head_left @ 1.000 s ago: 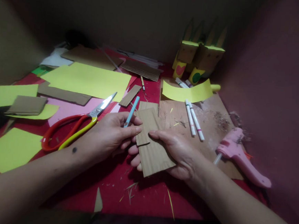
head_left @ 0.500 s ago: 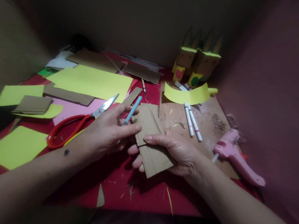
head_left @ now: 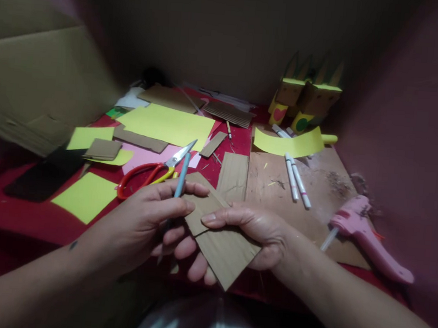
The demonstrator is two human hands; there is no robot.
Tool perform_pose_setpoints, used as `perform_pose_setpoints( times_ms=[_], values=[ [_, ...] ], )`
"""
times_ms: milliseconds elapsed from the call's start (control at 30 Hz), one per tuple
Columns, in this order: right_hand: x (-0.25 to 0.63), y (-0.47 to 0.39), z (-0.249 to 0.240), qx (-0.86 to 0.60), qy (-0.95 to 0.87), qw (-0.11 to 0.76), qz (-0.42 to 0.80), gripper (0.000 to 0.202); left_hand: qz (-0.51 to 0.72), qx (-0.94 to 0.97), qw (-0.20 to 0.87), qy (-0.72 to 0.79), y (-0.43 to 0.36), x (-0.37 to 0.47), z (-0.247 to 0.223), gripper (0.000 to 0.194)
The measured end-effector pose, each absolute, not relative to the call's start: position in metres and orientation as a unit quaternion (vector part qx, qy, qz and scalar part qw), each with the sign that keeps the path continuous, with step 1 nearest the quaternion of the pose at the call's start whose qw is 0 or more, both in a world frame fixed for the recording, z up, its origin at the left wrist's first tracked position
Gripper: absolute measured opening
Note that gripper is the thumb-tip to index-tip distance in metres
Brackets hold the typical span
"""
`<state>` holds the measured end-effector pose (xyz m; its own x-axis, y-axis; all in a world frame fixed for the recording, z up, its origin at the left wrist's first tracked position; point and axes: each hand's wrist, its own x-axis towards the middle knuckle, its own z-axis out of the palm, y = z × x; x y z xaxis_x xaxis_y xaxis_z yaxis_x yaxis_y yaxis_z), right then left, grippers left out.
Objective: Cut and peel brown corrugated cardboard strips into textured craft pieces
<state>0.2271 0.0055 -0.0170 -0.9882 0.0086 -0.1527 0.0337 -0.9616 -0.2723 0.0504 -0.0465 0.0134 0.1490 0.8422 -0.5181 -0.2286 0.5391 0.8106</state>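
Note:
My right hand (head_left: pixel 255 232) grips two overlapping cardboard pieces (head_left: pixel 227 253), thumb on top and fingers underneath. The upper piece lies across the lower one, tilted towards the left. My left hand (head_left: pixel 158 212) is closed round a slim light-blue pencil-like stick (head_left: pixel 182 174), which points up and away; its lower end is mostly hidden by the fingers. The left thumb and fingertips touch the left edge of the cardboard. Just beyond the left hand, red-handled scissors (head_left: pixel 142 173) lie with the blades pointing away.
Yellow paper sheets (head_left: pixel 169 124) and cardboard scraps cover the red table (head_left: pixel 84 234) on the left. To the right, a board (head_left: pixel 258 187) bears white markers (head_left: pixel 291 177), a curved yellow strip (head_left: pixel 289 143) and a pink glue gun (head_left: pixel 354 220). Cardboard figures (head_left: pixel 303 97) stand behind.
My view has swung left, so the table's things appear further right. Both hands have come nearer to me with the cardboard, which is turned more aslant. The blue stick stands steeper.

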Motion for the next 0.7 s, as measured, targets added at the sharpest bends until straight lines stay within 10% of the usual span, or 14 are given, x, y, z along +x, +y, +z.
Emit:
perform_pose_setpoints(
  times_ms=[700],
  values=[
    [0.203,-0.018,-0.029,0.092,0.132,0.028,-0.987,0.039,0.388,0.261,0.699,0.541,-0.078,0.030,0.005,0.030]
  ],
)
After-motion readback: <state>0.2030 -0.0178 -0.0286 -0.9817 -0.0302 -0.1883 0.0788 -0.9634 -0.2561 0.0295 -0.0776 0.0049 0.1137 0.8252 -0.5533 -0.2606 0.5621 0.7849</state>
